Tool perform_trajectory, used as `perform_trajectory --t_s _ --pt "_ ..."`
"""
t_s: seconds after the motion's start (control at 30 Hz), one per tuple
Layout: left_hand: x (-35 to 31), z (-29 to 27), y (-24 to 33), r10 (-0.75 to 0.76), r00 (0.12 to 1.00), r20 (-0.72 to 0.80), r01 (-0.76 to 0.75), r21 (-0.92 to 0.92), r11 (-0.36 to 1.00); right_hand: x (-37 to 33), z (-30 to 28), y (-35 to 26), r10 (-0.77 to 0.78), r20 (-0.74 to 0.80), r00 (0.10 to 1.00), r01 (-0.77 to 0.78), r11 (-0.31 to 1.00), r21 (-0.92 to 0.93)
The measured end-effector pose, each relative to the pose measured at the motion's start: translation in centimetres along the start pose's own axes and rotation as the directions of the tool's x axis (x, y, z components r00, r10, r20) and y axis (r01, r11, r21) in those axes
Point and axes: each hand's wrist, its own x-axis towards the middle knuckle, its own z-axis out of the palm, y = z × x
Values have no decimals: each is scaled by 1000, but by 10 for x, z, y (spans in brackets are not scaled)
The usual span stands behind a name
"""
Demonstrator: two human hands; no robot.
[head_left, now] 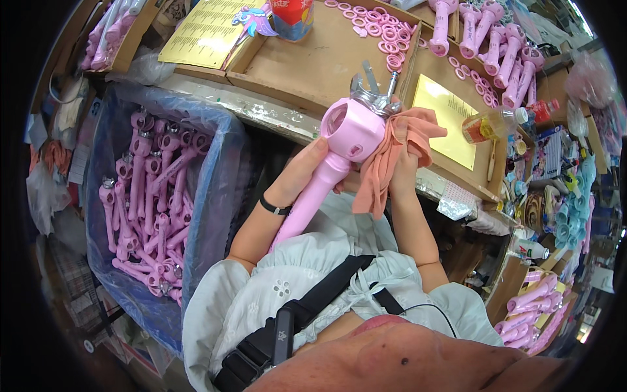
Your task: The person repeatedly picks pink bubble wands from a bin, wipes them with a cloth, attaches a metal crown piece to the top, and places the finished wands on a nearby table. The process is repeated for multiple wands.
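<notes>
A large pink plastic toy wand (318,186) lies slanted in front of me, its hollow head tilted up and away. My left hand (302,171) is closed round it just below the head. On top of the head sits a silver, crown-like piece (373,98) with upright prongs. An orange cloth (382,171) is bunched in my right hand (406,157), which presses it against the right side of the wand's head. The cloth hides part of the head and some of my right fingers.
On my left stands a blue plastic-lined bin (219,124) holding many pink wands (147,189). Cardboard trays (287,72) on the bench hold pink rings (392,39), yellow sheets (450,111) and a bottle (493,124). More pink wands (513,52) lie at the far right.
</notes>
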Motion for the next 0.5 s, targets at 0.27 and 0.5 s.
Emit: perform_trajectory --t_s 0.27,0.5 --pt "-2 9 -2 404 911 -80 -202 768 607 -5 27 11 -655 292 697 616 339 -711" --pt "-12 4 -3 258 950 -174 -159 441 883 4 15 40 -832 345 435 829 221 -514"
